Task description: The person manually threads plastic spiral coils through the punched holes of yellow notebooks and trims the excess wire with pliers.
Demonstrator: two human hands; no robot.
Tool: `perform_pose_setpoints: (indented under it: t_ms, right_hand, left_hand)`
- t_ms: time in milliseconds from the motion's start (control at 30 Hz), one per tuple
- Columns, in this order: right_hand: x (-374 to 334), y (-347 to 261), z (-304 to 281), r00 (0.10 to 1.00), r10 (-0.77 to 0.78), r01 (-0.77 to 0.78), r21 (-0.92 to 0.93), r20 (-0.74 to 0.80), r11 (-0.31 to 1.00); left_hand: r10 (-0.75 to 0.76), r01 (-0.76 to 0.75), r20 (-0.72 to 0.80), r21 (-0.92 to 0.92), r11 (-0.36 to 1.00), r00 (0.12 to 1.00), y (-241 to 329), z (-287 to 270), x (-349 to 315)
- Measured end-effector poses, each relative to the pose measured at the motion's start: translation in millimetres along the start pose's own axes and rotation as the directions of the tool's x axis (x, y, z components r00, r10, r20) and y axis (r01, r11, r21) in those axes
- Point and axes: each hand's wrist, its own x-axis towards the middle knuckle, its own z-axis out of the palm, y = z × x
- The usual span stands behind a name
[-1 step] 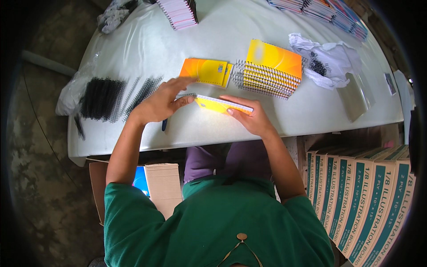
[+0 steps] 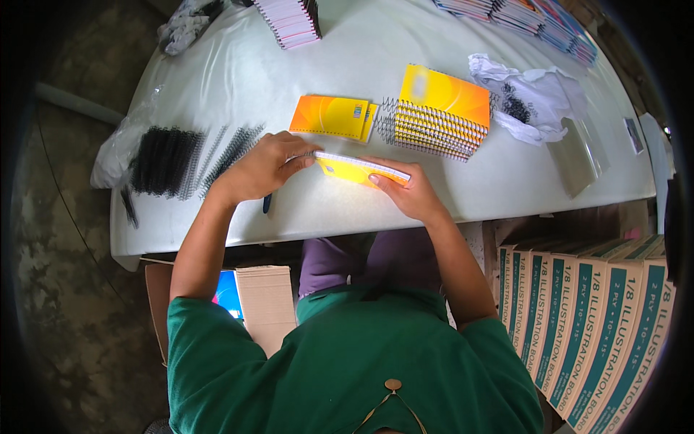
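Glossy white sheeting covers the broad, rounded tabletop (image 2: 376, 54), with a dim, stained concrete floor (image 2: 58, 239) off toward 9 o'clock. At the middle of the view, above the near edge, a slim notebook with a yellow-orange cover (image 2: 347, 172) is held raised, its pale spine edge upward. The right hand (image 2: 418, 197) grips its 3 o'clock end, thumb across the cover; the left hand (image 2: 262, 165) pinches a thin dark wire coil (image 2: 305, 155) at the opposite end.

Good handling here, I judge, means keeping the pages square under a firm but light right grip, the coil level with the spine edge, and turning it in small rolls of the fingertips; forcing it could bend the wire or snag a hole.

The left fingers cover most of that coil, so how far it sits in the holes cannot be told. Just beyond, at 12 o'clock, lie flat yellow-orange notebooks (image 2: 325, 114); at 1 o'clock rises a stack of coil-bound yellow notebooks (image 2: 442, 119). A heap of black wire coils (image 2: 166, 160) sits at 9 o'clock, its strands blurring together. Nearer, a dark blue slender object (image 2: 267, 202) is partly hidden by the left hand. At 11 o'clock, a pink-edged notebook stack (image 2: 289, 22) is cut off by the frame.
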Motion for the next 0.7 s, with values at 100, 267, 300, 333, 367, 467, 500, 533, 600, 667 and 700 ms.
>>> perform_pose_setpoints:
  t_ms: [100, 267, 300, 333, 367, 467, 500, 533, 600, 667, 700]
  right_hand:
    - [-3, 2, -1, 1.0, -0.028, 0.027, -0.093, -0.011, 0.995]
    - [-16, -6, 14, 0.981, -0.182, 0.163, -0.234, -0.065, 0.959]
    - [-21, -7, 21, 0.979, -0.187, 0.163, -0.239, -0.083, 0.957]
    - [-25, -9, 25, 0.976, -0.192, 0.163, -0.246, -0.102, 0.956]
    - [-29, -5, 23, 0.972, -0.208, 0.177, -0.236, -0.112, 0.955]
    - [-37, -7, 35, 0.967, -0.241, 0.212, -0.258, -0.085, 0.943]
    - [-38, -11, 40, 0.976, -0.218, 0.205, -0.228, -0.03, 0.952]
    - [-38, -10, 45, 0.971, -0.236, 0.22, -0.238, -0.042, 0.946]
    - [-41, -4, 54, 0.958, -0.281, 0.259, -0.254, -0.055, 0.932]
    - [-35, 0, 48, 0.943, -0.327, 0.302, -0.256, -0.061, 0.918]
    - [-36, 2, 47, 0.938, -0.342, 0.314, -0.278, -0.059, 0.908]
  left_hand:
    - [-0.246, 0.202, 0.115, 0.301, 0.932, 0.962, 24, -10, 8]
    - [0.152, 0.168, -0.437, 0.61, 0.775, 0.886, 22, 47, -8]
    - [0.113, 0.167, -0.44, 0.55, 0.818, 0.891, 14, 77, -21]
    - [0.209, 0.029, -0.426, 0.489, 0.872, 0.88, 3, 115, -42]
    - [0.211, 0.01, -0.301, 0.596, 0.803, 0.93, 12, 128, -59]
    - [0.343, 0.126, -0.407, 0.78, 0.614, 0.847, 13, 99, -55]
    - [0.38, 0.258, -0.591, 0.723, 0.641, 0.712, 5, 75, -45]
    - [0.294, 0.357, -0.794, 0.525, 0.772, 0.533, 18, 48, -31]
    - [0.031, 0.356, -0.576, 0.547, 0.758, 0.817, 37, 97, -58]
    - [-0.23, 0.336, -0.252, 0.567, 0.752, 0.94, 46, 142, -77]
    - [-0.061, 0.335, -0.445, 0.57, 0.75, 0.893, 39, 127, -66]
